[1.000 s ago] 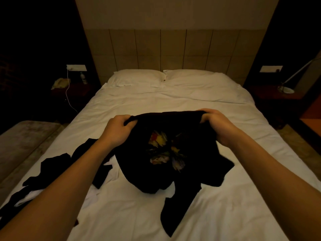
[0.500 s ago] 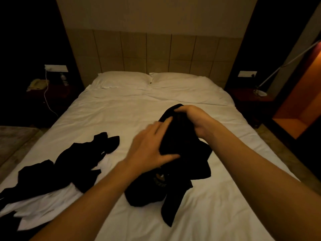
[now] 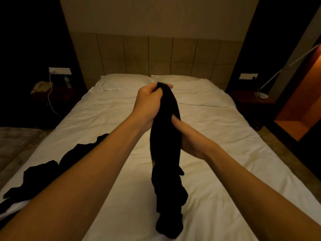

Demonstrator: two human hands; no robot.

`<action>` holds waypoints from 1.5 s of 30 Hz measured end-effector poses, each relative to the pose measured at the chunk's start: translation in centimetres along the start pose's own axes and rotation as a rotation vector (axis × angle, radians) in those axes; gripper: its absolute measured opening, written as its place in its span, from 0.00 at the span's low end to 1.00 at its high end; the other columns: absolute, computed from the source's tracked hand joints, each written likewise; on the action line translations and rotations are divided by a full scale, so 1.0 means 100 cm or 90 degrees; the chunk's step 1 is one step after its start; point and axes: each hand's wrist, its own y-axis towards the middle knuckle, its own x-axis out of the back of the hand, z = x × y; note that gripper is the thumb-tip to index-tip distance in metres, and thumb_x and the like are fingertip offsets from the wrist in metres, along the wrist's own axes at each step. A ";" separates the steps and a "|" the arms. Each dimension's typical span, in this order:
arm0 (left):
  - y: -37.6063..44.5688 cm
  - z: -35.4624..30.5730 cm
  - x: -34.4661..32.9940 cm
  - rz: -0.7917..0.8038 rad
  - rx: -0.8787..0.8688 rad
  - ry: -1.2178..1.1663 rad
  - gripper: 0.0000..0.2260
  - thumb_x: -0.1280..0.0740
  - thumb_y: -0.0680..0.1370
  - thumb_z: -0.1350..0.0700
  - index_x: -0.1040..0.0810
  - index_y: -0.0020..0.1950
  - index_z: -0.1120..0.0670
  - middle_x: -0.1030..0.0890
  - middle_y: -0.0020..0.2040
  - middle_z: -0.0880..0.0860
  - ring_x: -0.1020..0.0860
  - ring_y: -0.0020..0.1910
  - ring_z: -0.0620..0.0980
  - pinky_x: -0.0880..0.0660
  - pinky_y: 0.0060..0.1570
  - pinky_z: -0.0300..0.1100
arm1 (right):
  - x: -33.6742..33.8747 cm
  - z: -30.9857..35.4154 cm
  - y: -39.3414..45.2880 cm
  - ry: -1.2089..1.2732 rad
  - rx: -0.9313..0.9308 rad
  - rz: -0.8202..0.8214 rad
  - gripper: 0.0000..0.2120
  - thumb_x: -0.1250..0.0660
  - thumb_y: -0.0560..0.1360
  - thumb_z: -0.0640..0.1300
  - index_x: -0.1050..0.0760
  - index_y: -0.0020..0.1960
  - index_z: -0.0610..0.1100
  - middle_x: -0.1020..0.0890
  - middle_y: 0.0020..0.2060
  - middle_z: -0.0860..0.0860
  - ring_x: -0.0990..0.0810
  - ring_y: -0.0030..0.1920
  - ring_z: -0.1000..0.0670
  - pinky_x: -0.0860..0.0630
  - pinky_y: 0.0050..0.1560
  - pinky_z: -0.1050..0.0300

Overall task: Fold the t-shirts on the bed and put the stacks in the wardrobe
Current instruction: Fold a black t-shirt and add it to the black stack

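- Your left hand [image 3: 147,103] pinches the top edge of the black t-shirt [image 3: 166,153] with curled fingers. I think this high grip is there so the cloth hangs by its own weight and opens out.
- Your right hand [image 3: 190,138] is lower, at 4 o'clock from the left one. Its thumb presses on the front of the shirt and the fingers go behind the cloth, so it seems to clamp the hanging part. How far they curl I cannot see.
- The shirt hangs as one long bunched strip between the hands, and its lower end rests on the bed [image 3: 225,153] at 6 o'clock. It is not flat yet, so the folding of it has not begun, in my judgement.
- More dark clothes [image 3: 52,171] lie crumpled at 8 o'clock on the sheet, well apart from the shirt. They probably wait their turn there.
- The pillows [image 3: 125,82] are at 12 o'clock, and the middle of the bed is free for laying the shirt.
- A wardrobe I cannot identify in the view.
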 end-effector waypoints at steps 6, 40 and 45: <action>0.013 -0.015 -0.001 -0.064 -0.027 -0.054 0.09 0.39 0.82 0.59 0.19 0.55 0.53 0.18 0.52 0.54 0.19 0.51 0.52 0.22 0.40 0.42 | -0.023 -0.033 0.010 -0.358 0.143 -0.249 0.22 0.31 0.76 0.46 0.30 0.69 0.47 0.20 0.60 0.51 0.21 0.57 0.51 0.22 0.56 0.51; 0.035 0.018 0.159 -0.303 0.040 0.245 0.07 0.36 0.80 0.54 0.25 0.45 0.56 0.27 0.38 0.54 0.25 0.43 0.54 0.29 0.40 0.47 | 0.053 0.027 0.023 -0.507 0.008 -0.207 0.07 0.39 0.79 0.33 0.23 0.52 0.38 0.20 0.42 0.39 0.20 0.43 0.44 0.21 0.41 0.49; 0.020 0.050 0.166 -0.261 0.139 0.649 0.15 0.38 0.80 0.45 0.23 0.60 0.53 0.26 0.62 0.60 0.30 0.64 0.63 0.31 0.60 0.52 | 0.031 0.044 0.028 -0.458 0.096 -0.201 0.07 0.35 0.80 0.41 0.22 0.52 0.36 0.20 0.40 0.40 0.21 0.41 0.45 0.27 0.41 0.51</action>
